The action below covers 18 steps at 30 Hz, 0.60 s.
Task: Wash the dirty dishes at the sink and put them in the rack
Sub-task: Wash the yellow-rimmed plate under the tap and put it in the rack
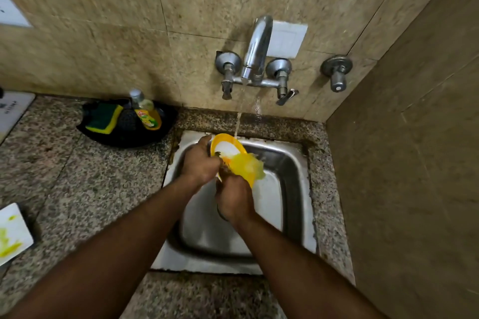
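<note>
Left hand (198, 163) is curled round the near-left rim of the yellow plate (228, 149), thumb side up, gripping it over the sink (293, 163). Right hand (234, 197) comes in just below, fingers curled at the plate's lower edge, pinching what looks like a yellow scrubbing pad (250, 166) against it; the pad is blurred, so I cannot tell exactly what it is. The plate sits tilted, white centre facing up and toward the wall, held above the back-left part of the steel basin. Water (239, 111) runs from the chrome tap (256, 46) on the wall and lands on the plate's top rim.

Over on the left, on the speckled stone table (77, 176), a black tray (124, 134) sits against the wall. In it lies a green-and-yellow sponge (103, 118), and just beside that stands a bottle of yellow dish soap (146, 111). At the far left edge, a white plate (13, 230) smeared with yellow-green residue rests on the table, well apart from the sink.
</note>
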Each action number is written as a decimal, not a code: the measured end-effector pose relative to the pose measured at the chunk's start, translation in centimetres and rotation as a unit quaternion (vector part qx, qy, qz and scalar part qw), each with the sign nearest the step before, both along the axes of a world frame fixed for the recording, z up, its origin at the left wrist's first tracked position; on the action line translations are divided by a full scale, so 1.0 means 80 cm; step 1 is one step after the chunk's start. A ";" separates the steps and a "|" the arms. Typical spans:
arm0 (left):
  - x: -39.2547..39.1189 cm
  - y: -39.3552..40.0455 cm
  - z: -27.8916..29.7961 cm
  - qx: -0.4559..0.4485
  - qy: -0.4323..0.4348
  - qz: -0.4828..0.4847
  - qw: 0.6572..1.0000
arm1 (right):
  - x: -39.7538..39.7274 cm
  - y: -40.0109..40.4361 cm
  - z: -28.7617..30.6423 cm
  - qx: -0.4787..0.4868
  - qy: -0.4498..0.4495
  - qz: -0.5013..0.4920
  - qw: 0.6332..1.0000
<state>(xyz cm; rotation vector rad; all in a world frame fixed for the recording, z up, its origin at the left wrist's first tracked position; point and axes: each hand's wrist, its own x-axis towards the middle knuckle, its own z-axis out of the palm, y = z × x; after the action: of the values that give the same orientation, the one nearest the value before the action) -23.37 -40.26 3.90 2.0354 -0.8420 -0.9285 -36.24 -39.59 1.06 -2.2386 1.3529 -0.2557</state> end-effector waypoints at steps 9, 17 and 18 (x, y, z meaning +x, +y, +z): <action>0.048 0.001 0.017 0.031 -0.042 -0.008 0.999 | -0.083 -0.051 -0.015 -0.139 0.099 0.255 0.952; 0.041 -0.002 0.017 0.046 0.072 0.020 0.996 | -0.062 -0.094 -0.002 0.370 -0.236 -0.115 0.891; 0.040 0.000 0.014 0.055 0.085 0.011 0.995 | -0.059 -0.097 -0.008 0.377 -0.246 -0.140 0.882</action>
<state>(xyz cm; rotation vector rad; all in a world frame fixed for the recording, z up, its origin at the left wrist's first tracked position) -20.14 -40.24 5.00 2.0201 -0.6877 -1.1410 -40.93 -47.37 0.40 -1.2257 1.2009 -0.3053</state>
